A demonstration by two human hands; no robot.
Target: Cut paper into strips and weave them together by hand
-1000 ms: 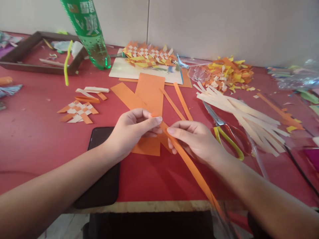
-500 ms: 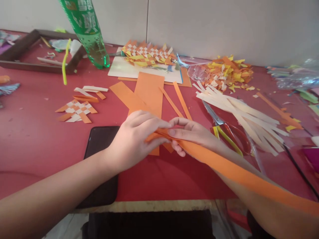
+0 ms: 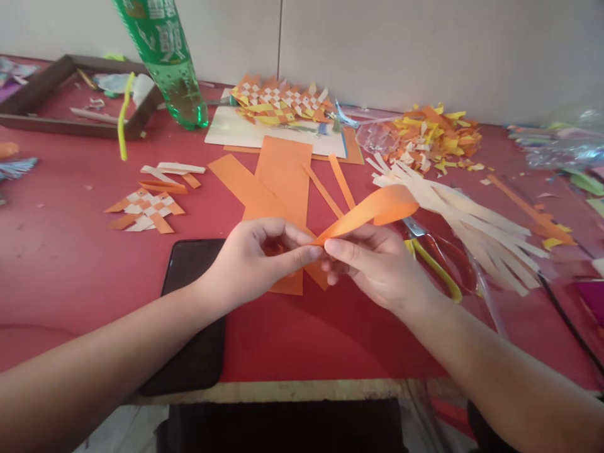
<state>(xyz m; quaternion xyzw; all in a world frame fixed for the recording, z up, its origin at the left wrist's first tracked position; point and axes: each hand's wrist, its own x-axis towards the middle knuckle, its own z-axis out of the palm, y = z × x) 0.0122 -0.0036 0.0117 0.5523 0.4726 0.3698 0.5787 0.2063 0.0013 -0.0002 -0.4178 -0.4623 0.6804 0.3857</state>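
Between my two hands is an orange paper strip (image 3: 372,211), bent into a loop that rises over my right hand. My left hand (image 3: 264,258) pinches one part of it between thumb and fingers. Right beside that, the thumb and fingers of my right hand (image 3: 372,258) press on the strip too. Fingers partly hide the end of the strip. Beneath the hands lie wide orange paper pieces (image 3: 283,170) and, farther right, narrow orange strips (image 3: 342,182). Scissors (image 3: 436,270) with yellow and red handles rest beyond my right hand, partly covered.
A black phone (image 3: 189,352) lies by my left forearm. Left are a woven paper fish (image 3: 148,207), a green bottle (image 3: 172,75) and a dark frame (image 3: 47,123). Cream strips (image 3: 462,220) and a scrap pile (image 3: 434,138) are right; woven fish (image 3: 278,100) sit at the back.
The strip's long end, which trailed right along my right forearm, now curls up and back into a loop. My right hand has turned, and both thumbs now meet on the strip.
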